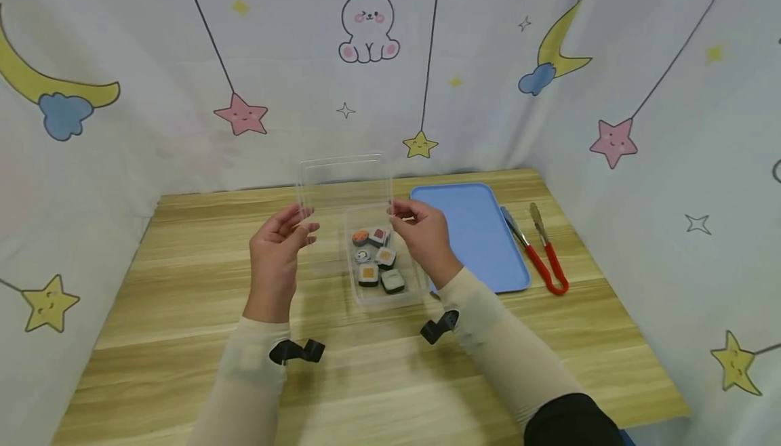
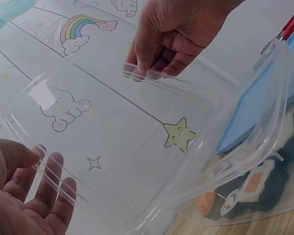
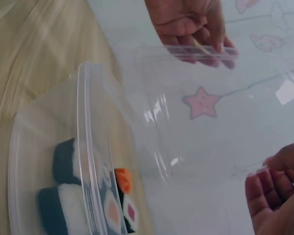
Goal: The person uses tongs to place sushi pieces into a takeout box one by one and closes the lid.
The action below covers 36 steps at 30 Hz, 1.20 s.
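Note:
A clear plastic lid point(image 1: 344, 181) stands tilted up above the far end of a clear plastic container point(image 1: 390, 302). My left hand point(image 1: 276, 256) pinches the lid's left edge between thumb and fingers. On the opposite edge, my right hand point(image 1: 427, 239) pinches the lid too, as the right wrist view also shows. Inside the container lie several sushi pieces point(image 1: 369, 274), some square with white rice and dark wrapping, one topped with orange point(image 3: 123, 180). Whether the lid touches the container's rim I cannot tell.
To the right of the container lies a blue tray point(image 1: 482, 242), partly behind my right hand and forearm. Metal tongs with red handles point(image 1: 552, 270) rest open beside the tray's right side. A patterned white curtain point(image 1: 293, 80) closes off the back and sides of the wooden table point(image 1: 201, 283).

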### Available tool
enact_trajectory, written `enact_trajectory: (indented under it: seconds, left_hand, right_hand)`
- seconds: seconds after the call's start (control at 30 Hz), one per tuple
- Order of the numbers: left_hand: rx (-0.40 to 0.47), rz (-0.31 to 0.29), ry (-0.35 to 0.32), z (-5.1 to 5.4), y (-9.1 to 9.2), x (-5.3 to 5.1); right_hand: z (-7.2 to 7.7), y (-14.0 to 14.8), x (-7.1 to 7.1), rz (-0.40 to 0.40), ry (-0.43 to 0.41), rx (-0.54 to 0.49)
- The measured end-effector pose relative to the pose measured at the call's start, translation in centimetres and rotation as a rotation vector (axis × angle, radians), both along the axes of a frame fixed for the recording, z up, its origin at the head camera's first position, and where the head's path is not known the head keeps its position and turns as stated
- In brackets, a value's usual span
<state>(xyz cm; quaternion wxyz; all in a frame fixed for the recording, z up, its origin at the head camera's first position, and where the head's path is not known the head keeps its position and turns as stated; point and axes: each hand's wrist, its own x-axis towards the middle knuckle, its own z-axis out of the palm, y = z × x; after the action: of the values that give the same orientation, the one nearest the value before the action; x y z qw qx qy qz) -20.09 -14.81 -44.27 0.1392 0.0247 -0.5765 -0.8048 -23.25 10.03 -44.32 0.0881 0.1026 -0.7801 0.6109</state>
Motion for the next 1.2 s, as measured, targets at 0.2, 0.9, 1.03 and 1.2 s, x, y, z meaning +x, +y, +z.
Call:
enact_trajectory:
  seconds: [0.2,0.9,1.03,1.2]
  left_hand:
    - [-0.039,-0.034,0.016,0.1,0.2,-0.2]
    - [-0.143,-0.097,0.078,0.0,1.1,-0.5]
    - [-0.163,-0.099,0.086,-0.1,1.3,-0.6]
    - [-0.183,-0.087,0.066,-0.3,1.3,-0.8]
  right_hand:
    - [0.2,0.6,-0.2,-0.028,0.039,0.010]
    - [0.2,2.1,-0.5,-0.030,0.056,-0.046]
    - [0.2,2.3,-0.6,-0.033,0.062,-0.058]
    - [0.2,2.3,-0.6,-0.042,0.084,-0.067]
